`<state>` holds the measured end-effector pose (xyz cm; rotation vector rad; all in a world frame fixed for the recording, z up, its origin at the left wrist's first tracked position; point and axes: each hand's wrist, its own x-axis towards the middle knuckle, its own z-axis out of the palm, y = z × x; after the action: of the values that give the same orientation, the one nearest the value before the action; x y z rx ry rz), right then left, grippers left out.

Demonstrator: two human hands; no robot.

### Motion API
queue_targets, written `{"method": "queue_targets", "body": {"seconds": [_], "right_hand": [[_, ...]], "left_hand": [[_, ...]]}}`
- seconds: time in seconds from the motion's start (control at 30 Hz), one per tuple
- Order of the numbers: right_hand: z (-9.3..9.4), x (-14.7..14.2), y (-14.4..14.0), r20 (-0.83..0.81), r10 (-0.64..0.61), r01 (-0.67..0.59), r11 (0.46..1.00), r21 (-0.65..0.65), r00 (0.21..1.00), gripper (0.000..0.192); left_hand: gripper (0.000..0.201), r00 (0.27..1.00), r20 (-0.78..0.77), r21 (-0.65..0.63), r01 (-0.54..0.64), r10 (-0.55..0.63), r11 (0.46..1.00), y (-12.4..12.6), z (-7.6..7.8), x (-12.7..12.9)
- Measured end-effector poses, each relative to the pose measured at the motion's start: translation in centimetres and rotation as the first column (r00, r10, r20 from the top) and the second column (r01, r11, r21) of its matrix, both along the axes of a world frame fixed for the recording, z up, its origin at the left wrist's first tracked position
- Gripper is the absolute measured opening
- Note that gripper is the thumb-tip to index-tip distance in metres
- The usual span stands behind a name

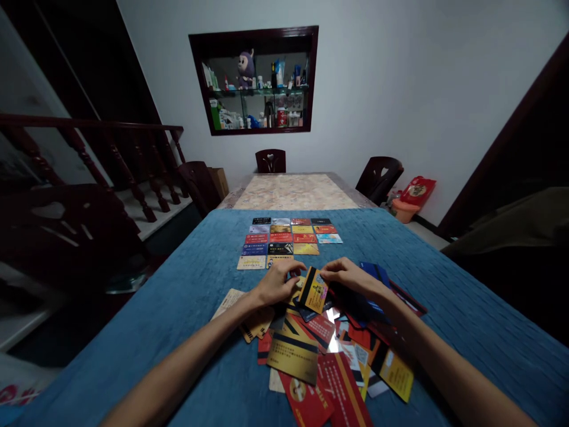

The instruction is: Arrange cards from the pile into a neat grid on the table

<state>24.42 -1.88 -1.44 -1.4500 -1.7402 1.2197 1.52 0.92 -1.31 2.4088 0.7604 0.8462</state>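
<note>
My right hand [349,276] pinches the right edge of a gold card [315,290] with a black stripe, tilted above a loose pile. To its left is my left hand [280,281], its fingers curved and its thumb apart from the index finger, with nothing visible between them. Under both hands the pile of cards spreads toward me, with a gold card [293,357] and a red card [344,388] on top near the front. Beyond my hands, cards lie in neat rows, among them a black card [280,249] and a blue card [255,249].
A blue cloth [191,296] covers the near part of the table, and a patterned top [288,191] shows at the far end. Dark chairs stand around it, one at the far right [380,178]. A wall shelf [258,92] holds bottles and a purple plush toy.
</note>
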Motion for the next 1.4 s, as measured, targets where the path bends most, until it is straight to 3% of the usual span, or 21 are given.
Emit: {"method": "queue_targets", "body": {"seconds": [0.2, 0.5, 0.73, 1.0, 1.1, 1.2, 1.4], "right_hand": [[0.7, -1.2, -0.3, -0.102, 0.039, -0.044, 0.998, -0.052, 0.994, 0.041], [0.2, -2.0, 0.3, -0.16, 0.094, -0.087, 0.995, 0.048, 0.983, 0.043], [-0.5, -2.4, 0.9, -0.13, 0.031, -0.004, 0.98, 0.197, 0.991, 0.041], [-0.5, -2.4, 0.0, 0.02, -0.081, 0.064, 0.896, 0.44, 0.996, 0.031], [0.4, -1.3, -0.8, 0.083, -0.125, 0.065, 0.854, 0.517, 0.989, 0.028], [1.8, -0.1, -1.7, 0.126, -0.097, 0.0, 0.795, 0.607, 0.987, 0.025], [3.5, -0.3, -3.2, 0.35, 0.085, -0.304, 0.706, 0.639, 0.933, 0.028]], "left_hand": [[0.042, 0.996, 0.046, 0.161, 0.073, -0.082, 0.984, 0.1, -0.1, -0.2], [0.014, 0.99, 0.097, 0.414, 0.05, -0.098, 0.909, 0.6, -0.8, -0.4], [0.013, 0.993, 0.042, 0.668, 0.051, -0.107, 0.742, 0.4, -0.6, -0.2], [0.022, 0.994, -0.108, 0.79, 0.095, -0.015, 0.606, 0.1, -0.2, -0.3], [0.022, 0.993, -0.12, 0.809, 0.091, 0.012, 0.581, 0.4, -0.4, -0.4], [0.023, 0.99, -0.133, 0.803, 0.082, 0.043, 0.59, 0.6, -0.6, -0.5], [0.022, 0.986, -0.138, 0.798, 0.054, 0.095, 0.6, 0.7, -0.3, -0.9]]}}
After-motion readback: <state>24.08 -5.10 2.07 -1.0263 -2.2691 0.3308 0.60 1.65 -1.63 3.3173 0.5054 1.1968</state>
